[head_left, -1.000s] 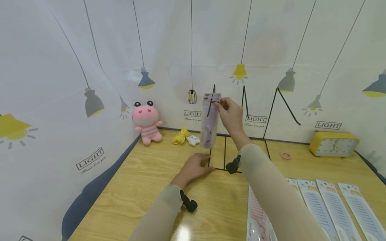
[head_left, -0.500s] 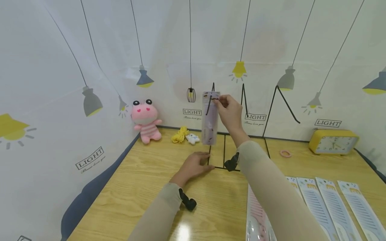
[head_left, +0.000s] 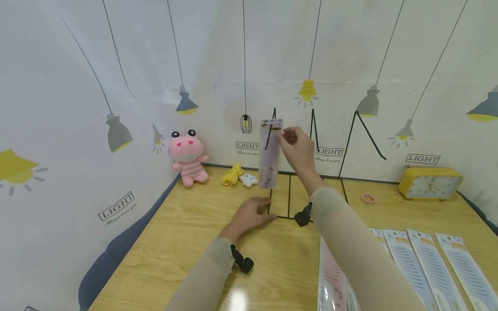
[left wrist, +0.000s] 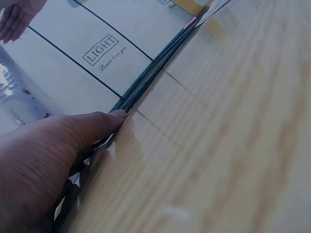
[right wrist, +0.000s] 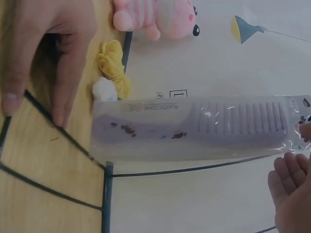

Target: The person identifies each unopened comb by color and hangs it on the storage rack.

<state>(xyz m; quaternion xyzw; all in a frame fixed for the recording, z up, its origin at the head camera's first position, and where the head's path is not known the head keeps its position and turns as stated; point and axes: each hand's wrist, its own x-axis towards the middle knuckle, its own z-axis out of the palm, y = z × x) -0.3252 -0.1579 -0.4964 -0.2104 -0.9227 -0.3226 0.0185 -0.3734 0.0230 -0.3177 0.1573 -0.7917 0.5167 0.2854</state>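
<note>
A purple comb in a clear packet [head_left: 269, 166] hangs on the left hook of a black wire rack [head_left: 356, 113]. The right wrist view shows its teeth and printed handle through the plastic [right wrist: 194, 126]. My right hand [head_left: 298, 149] is at the packet's upper right edge, thumb touching it, other fingers straight and apart from the plastic. Low on the table, my left hand [head_left: 249, 216] rests its straight fingers and thumb on the rack's base wires. In the left wrist view that thumb [left wrist: 104, 124] presses along a dark wire.
Packaged combs, one pink [head_left: 331, 276] and several blue [head_left: 412, 263], lie at the front right. Behind stand a pink plush toy [head_left: 189, 157], yellow yarn [head_left: 232, 175], a small white figure [head_left: 248, 179], a pink ring [head_left: 368, 198] and a yellow clock [head_left: 431, 183].
My right hand's fingers have spread from their pinch on the packet's edge, and the hand has shifted slightly right. The packet stays on the hook; my left hand keeps its place.
</note>
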